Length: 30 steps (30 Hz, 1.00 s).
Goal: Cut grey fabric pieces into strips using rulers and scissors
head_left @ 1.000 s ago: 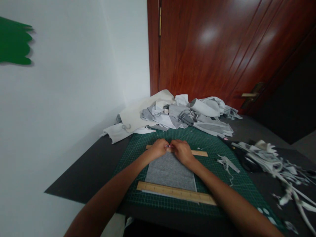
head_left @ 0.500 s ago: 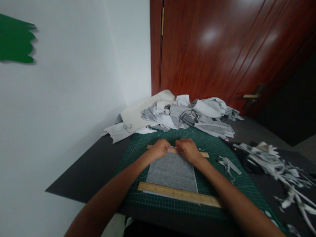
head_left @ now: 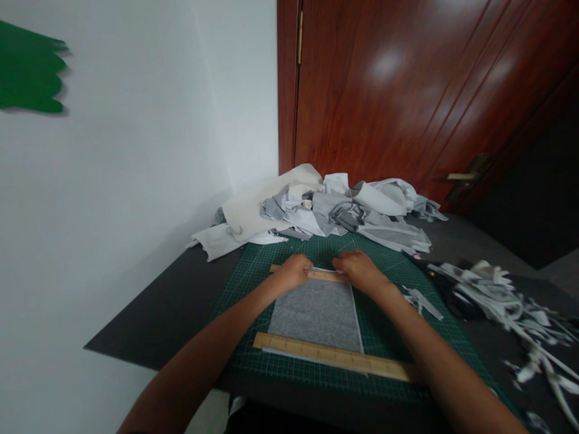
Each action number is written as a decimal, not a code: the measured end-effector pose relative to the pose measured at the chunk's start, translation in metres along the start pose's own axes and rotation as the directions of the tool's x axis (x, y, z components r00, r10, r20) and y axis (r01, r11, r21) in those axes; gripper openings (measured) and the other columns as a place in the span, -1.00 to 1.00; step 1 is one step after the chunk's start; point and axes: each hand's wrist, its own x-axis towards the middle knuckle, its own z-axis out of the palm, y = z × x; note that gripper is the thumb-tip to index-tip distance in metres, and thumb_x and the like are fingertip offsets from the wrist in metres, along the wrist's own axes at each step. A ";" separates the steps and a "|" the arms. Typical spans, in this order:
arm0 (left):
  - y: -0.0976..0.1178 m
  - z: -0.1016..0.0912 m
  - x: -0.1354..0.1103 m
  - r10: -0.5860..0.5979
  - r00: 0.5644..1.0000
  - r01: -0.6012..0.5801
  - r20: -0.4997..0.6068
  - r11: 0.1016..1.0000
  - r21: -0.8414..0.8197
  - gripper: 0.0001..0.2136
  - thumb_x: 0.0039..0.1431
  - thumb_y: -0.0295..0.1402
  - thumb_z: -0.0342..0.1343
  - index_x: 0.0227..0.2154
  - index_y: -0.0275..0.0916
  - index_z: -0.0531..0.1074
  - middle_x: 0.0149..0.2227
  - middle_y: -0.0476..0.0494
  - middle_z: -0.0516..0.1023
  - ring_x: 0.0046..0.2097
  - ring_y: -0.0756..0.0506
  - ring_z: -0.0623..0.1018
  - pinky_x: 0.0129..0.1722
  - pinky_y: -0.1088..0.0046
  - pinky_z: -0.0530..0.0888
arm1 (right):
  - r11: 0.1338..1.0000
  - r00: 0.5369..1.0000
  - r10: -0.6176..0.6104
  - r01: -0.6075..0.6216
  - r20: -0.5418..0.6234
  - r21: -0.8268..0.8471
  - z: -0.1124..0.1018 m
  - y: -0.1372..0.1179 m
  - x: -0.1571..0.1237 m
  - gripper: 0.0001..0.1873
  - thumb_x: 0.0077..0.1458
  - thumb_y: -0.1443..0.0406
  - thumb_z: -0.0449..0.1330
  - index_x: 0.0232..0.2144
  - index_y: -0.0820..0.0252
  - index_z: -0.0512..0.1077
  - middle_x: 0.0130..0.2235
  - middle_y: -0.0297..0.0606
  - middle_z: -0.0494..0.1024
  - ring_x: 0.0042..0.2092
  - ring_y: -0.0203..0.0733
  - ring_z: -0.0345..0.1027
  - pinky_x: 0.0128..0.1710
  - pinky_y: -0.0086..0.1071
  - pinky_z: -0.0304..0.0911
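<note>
A grey felt rectangle (head_left: 315, 314) lies on a green cutting mat (head_left: 253, 271). A short wooden ruler (head_left: 326, 274) lies across its far edge and a long wooden ruler (head_left: 335, 355) across its near edge. My left hand (head_left: 294, 271) presses on the left end of the far ruler with its fingers curled. Fingers closed, my right hand (head_left: 360, 269) rests on the ruler's right part at the felt's far right corner. A thin light strip shows along the ruler between my hands.
A heap of white and grey fabric (head_left: 316, 208) lies at the back of the dark table (head_left: 154, 307). Cut strips and scraps (head_left: 497, 295) litter the right side. A white wall is on the left and a brown door (head_left: 407, 90) stands behind.
My right hand has slid to the right along the far ruler, away from my left hand. The left hand has stayed in place.
</note>
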 end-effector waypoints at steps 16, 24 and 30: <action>-0.002 0.002 0.002 0.066 0.998 -0.066 -0.016 0.998 -0.008 -0.75 0.04 -0.65 0.06 -0.26 -0.26 0.51 -0.24 -0.12 0.55 -0.15 -0.14 0.52 -0.11 0.38 0.40 | 0.868 0.861 0.437 -0.479 0.260 0.127 0.005 0.065 -0.024 -0.75 0.19 0.42 0.12 -0.19 0.19 0.59 -0.05 -0.03 0.64 -0.06 0.03 0.52 -0.26 -0.32 0.19; 0.004 -0.004 -0.001 0.080 0.997 -0.080 0.016 0.997 0.010 -0.79 0.08 -0.66 0.04 -0.36 -0.25 0.48 -0.29 -0.09 0.49 -0.19 -0.10 0.50 -0.17 0.44 0.35 | 0.886 0.883 0.306 -0.401 0.356 0.234 0.005 0.057 -0.014 -0.68 0.11 0.24 0.32 -0.05 0.10 0.55 -0.04 -0.22 0.65 -0.08 -0.11 0.52 -0.28 -0.42 0.21; 0.016 -0.014 -0.006 0.079 0.995 -0.083 0.058 0.994 0.069 -0.81 0.18 -0.59 0.04 -0.41 -0.25 0.51 -0.29 -0.11 0.46 -0.25 -0.09 0.50 -0.21 0.43 0.34 | 0.897 0.869 0.265 -0.381 0.419 0.223 0.001 0.040 -0.011 -0.65 -0.01 0.25 0.44 -0.13 0.13 0.57 0.01 -0.19 0.62 -0.03 -0.06 0.49 -0.33 -0.41 0.15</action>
